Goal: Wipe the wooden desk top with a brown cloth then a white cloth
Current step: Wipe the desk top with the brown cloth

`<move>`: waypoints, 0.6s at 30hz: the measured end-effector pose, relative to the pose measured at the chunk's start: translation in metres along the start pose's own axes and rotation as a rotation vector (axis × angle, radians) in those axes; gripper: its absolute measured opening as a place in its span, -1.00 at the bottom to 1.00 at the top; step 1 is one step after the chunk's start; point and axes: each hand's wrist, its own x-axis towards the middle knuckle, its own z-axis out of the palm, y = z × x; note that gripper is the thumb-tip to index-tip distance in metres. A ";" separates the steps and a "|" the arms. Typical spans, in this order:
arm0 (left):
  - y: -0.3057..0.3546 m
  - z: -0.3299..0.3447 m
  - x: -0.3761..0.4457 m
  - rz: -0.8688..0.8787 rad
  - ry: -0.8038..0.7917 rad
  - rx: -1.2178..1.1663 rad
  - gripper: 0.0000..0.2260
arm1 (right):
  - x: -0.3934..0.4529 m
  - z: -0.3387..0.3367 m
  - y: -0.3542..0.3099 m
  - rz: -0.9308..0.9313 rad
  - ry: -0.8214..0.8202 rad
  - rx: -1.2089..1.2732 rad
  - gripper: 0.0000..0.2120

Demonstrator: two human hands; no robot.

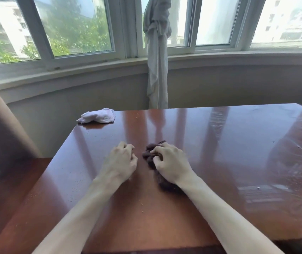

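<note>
left hand (121, 160): fingers curled, holding nothing, forearm entering from 7 o'clock | right hand (170, 162): fingers clenched on bunched dark-brown cloth (149, 153), forearm from 5 o'clock

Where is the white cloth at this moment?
In the head view, the crumpled white cloth lies at the far left corner of the glossy wooden desk top, untouched, well beyond the left hand and below the window.

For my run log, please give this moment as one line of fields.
stage: brown-cloth wipe | right hand: grips brown cloth on desk top | left hand: curled, holding nothing | white cloth: far left corner, untouched
</note>
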 end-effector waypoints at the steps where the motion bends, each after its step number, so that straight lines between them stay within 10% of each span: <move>1: -0.007 -0.003 0.006 -0.019 0.009 0.009 -0.67 | 0.009 -0.001 -0.003 -0.073 -0.086 0.076 -0.72; 6: -0.046 0.002 0.021 -0.043 -0.072 0.122 -0.63 | 0.081 0.026 -0.016 0.234 0.067 -0.113 -0.69; 10: -0.046 0.010 0.019 -0.027 -0.066 0.227 -0.65 | 0.116 0.041 -0.033 -0.182 -0.191 0.016 -0.67; 15: -0.043 0.021 0.021 -0.015 -0.053 0.299 -0.53 | 0.187 0.062 -0.031 0.043 -0.023 -0.003 -0.69; 18: -0.047 0.016 0.035 -0.011 -0.130 0.324 -0.54 | 0.206 0.064 -0.024 -0.118 -0.199 -0.016 -0.70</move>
